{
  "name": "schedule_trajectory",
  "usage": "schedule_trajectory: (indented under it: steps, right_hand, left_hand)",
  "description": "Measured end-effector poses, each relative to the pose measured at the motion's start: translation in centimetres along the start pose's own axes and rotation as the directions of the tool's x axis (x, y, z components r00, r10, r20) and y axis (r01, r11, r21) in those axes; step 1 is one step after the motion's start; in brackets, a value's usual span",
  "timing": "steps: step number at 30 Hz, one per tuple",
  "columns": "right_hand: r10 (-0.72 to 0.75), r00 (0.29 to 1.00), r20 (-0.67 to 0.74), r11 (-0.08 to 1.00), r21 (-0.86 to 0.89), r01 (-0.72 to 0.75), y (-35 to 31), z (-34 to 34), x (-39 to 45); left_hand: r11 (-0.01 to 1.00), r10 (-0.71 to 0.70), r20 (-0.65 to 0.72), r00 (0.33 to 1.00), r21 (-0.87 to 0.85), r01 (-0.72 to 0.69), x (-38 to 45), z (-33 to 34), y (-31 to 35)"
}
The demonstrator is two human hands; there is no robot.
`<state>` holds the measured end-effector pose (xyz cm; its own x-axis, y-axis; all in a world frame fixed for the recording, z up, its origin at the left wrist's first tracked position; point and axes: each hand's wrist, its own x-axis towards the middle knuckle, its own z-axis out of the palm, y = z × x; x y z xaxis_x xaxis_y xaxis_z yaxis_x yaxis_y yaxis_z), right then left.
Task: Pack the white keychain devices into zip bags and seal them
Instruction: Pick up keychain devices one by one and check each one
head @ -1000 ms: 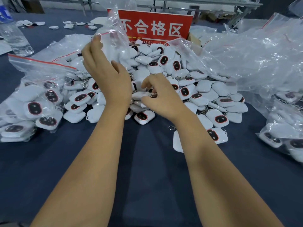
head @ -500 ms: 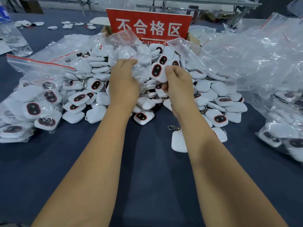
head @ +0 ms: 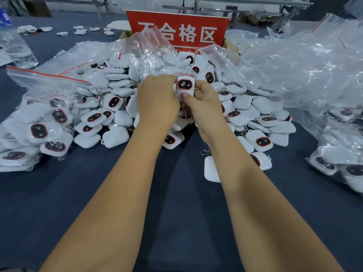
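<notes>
A dark blue cloth table (head: 176, 193) carries a big heap (head: 245, 107) of white, rounded-square plastic devices, each with a black oval face ringed in red. Crinkled clear bags (head: 294, 71) lie at the right. At the left, a filled bag (head: 33, 122) with a red zip strip holds several devices. Above the heap, the left hand (head: 157, 99) pinches a thin clear bag (head: 149, 52). The right hand (head: 204, 103) grips one device (head: 185, 87) upright, thumb pressed on its lower part, at the mouth of the bag.
</notes>
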<state>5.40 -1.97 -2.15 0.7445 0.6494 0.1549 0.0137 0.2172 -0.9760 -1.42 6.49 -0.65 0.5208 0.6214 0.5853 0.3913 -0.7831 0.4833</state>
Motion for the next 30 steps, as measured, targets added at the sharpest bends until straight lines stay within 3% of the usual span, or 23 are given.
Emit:
schedule_trajectory:
  steps: [2,4,7,10,19,30]
  right_hand:
    - [-0.015,1.0,-0.002,0.999,-0.034,0.015,0.1,-0.1,0.0]
    - [-0.01,1.0,-0.012,0.999,-0.05,0.01,0.2,-0.1,0.1]
    - [0.011,1.0,-0.006,0.998,-0.068,-0.012,0.5,-0.1,0.3]
    - [0.014,1.0,0.004,0.996,-0.091,-0.014,0.6,-0.2,0.4]
    - [-0.018,1.0,0.003,0.997,-0.073,0.019,0.3,-0.4,0.2]
    - [-0.034,0.998,-0.061,0.994,-0.108,0.027,-0.1,-0.4,0.0]
  left_hand:
    - [0.998,0.028,0.042,0.999,0.046,-0.03,0.0,0.0,0.3]
    - [0.979,-0.048,0.076,0.996,-0.193,0.062,-0.2,0.3,0.8]
    - [0.778,-0.224,0.161,0.961,-0.564,0.276,-0.6,0.6,1.5]
    - [0.662,-0.267,0.179,0.947,-0.68,0.315,-0.8,0.6,1.5]
    - [0.542,-0.257,0.257,0.932,-0.76,0.359,-0.6,0.4,0.2]
    - [0.544,-0.25,0.235,0.939,-0.768,0.337,-0.8,1.0,0.3]
